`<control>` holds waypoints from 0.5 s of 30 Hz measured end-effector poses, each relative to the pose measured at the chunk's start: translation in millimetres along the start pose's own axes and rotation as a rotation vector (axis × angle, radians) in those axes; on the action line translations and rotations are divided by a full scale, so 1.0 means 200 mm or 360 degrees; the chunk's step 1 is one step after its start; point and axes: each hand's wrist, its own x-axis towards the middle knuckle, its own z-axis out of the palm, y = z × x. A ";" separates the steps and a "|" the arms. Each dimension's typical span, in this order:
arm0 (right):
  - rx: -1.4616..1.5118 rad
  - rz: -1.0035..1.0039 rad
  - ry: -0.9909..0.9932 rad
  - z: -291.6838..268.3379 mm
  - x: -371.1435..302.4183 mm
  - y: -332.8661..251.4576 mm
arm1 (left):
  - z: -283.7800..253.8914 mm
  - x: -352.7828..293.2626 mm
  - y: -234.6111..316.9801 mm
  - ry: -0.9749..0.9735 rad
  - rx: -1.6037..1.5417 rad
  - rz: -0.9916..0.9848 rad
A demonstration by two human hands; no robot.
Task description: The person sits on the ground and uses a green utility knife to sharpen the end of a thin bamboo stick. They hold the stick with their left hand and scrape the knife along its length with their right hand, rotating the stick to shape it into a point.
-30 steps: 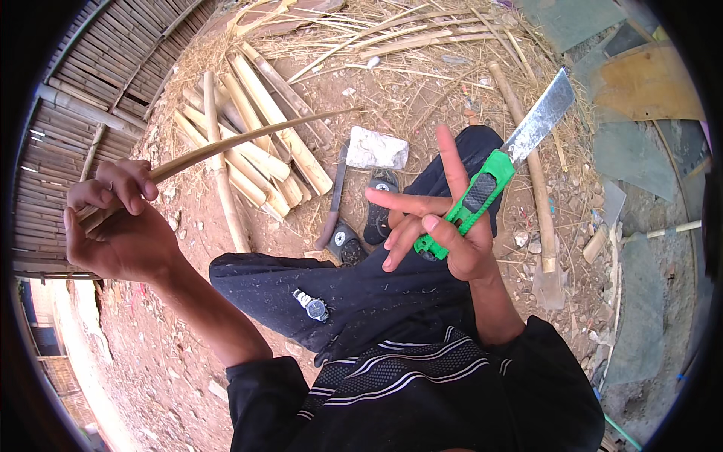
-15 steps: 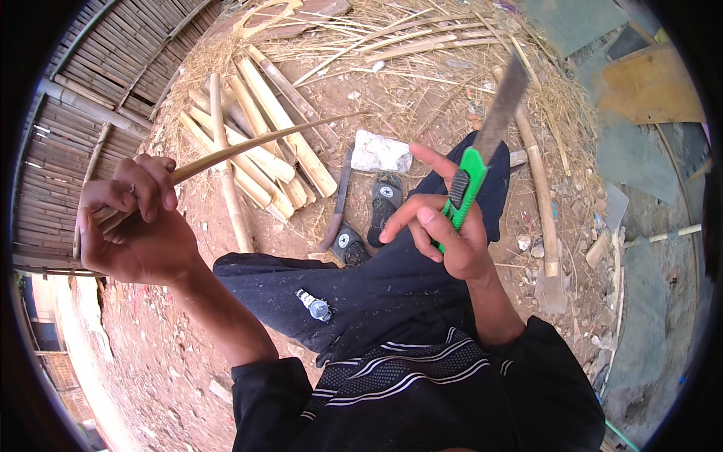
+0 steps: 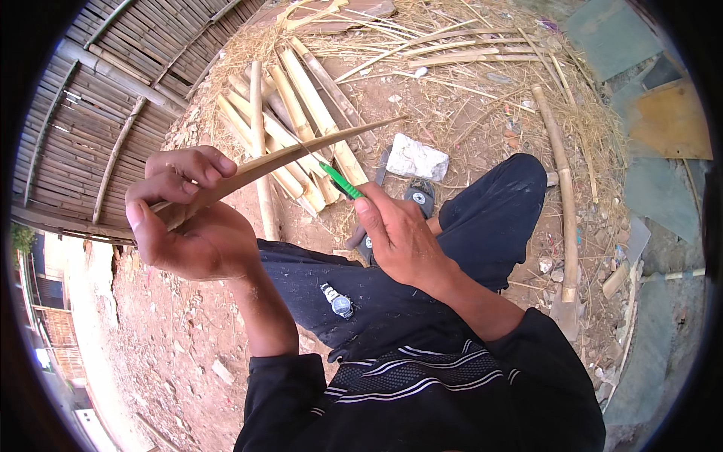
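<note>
My left hand point(image 3: 197, 215) is closed round the thick end of a long bamboo strip point(image 3: 301, 153), whose pointed end reaches out to the upper right. In my right hand point(image 3: 399, 233) is a green utility knife point(image 3: 341, 180), gripped with the thumb along its handle. The knife's thin blade lies close against the strip near its middle; whether it touches cannot be made out. A silver wristwatch point(image 3: 338, 303) rests on my dark trousers, under and between the two forearms.
Split bamboo pieces point(image 3: 316, 105) lie piled ahead, with a white block point(image 3: 419, 157) beside them. A bamboo pole point(image 3: 561, 188) lies on the right, near grey sheets point(image 3: 644, 196). Straw and thin strips point(image 3: 467, 49) cover the far ground. A bamboo wall point(image 3: 98, 128) stands left.
My right hand has come left and turned, bringing the knife from upright in the air to the bamboo strip. The strip has rolled, showing a broader face. The whole view has shifted somewhat.
</note>
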 end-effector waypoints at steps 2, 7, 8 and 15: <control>-0.0024 0.0132 -0.0004 0.01 0.01 0.02 | -0.02 -0.01 0.00 -0.0019 0.0187 0.0075; -0.0182 -0.0116 0.0016 0.01 0.00 -0.04 | 0.02 -0.04 0.00 0.0212 0.0507 0.0270; -0.0216 -0.0010 0.0026 0.01 0.00 0.00 | 0.02 -0.04 0.01 0.0214 0.0540 0.0307; -0.0284 -0.0031 -0.0051 0.02 0.00 0.03 | -0.07 -0.06 -0.01 0.0221 0.0875 0.0423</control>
